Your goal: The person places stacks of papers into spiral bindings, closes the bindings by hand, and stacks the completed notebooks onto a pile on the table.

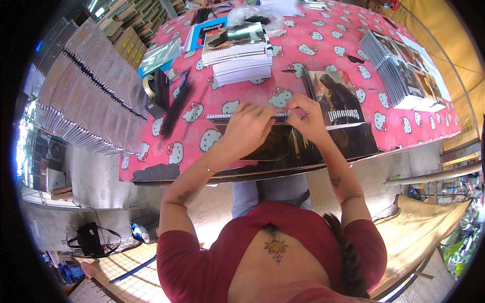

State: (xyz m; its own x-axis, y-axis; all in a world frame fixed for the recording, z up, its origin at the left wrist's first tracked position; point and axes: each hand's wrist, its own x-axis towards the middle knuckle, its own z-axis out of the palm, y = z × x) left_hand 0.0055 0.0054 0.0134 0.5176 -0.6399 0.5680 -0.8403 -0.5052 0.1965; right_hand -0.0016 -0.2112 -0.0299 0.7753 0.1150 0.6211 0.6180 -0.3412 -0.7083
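In front of me a notebook lies with its punched white edge toward the far side, its dark cover partly under my forearms. My left hand is closed over that edge, fingers bent down onto it. Beside it, my right hand is pinched together at the right end of the same edge; what sits between its fingertips is too small to make out. Just right of it lies a spiral-bound notebook with a dark figure on its cover. Loose black spiral coils lie to the left.
A stack of unbound notebooks stands ahead, more stacks at right. Left are a black tape dispenser and tall piles of spiral notebooks. A pink cat-print cloth covers the table; a clear plastic bag lies at the back.
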